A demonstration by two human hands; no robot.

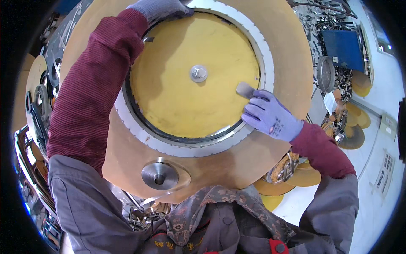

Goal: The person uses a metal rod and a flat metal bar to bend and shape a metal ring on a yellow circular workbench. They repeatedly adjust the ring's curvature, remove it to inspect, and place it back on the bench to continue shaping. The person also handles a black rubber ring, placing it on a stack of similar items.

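A large yellow disc (169, 101) lies inside a grey-white ring (127, 122) with a toothed-looking edge, and a hex bolt with a washer (198, 73) sits at its centre. My right hand (272, 114), in a pale purple glove, pinches a small flat grey metal piece (245, 89) over the disc's right edge. At the ring's far left side rests my gloved left hand (163, 8), partly cut off by the frame's top. Its fingers look closed around a small dark or metallic thing that I cannot make out. A dark band (137, 112) runs between disc and ring.
The ring lies on a broad tan round board (292, 51). A round steel piece with a central knob (159, 175) stands near its front edge. Metal scraps (304, 21), a blue panel (343, 50) and a round metal frame (325, 74) are at right; dark rings (41, 101) at left.
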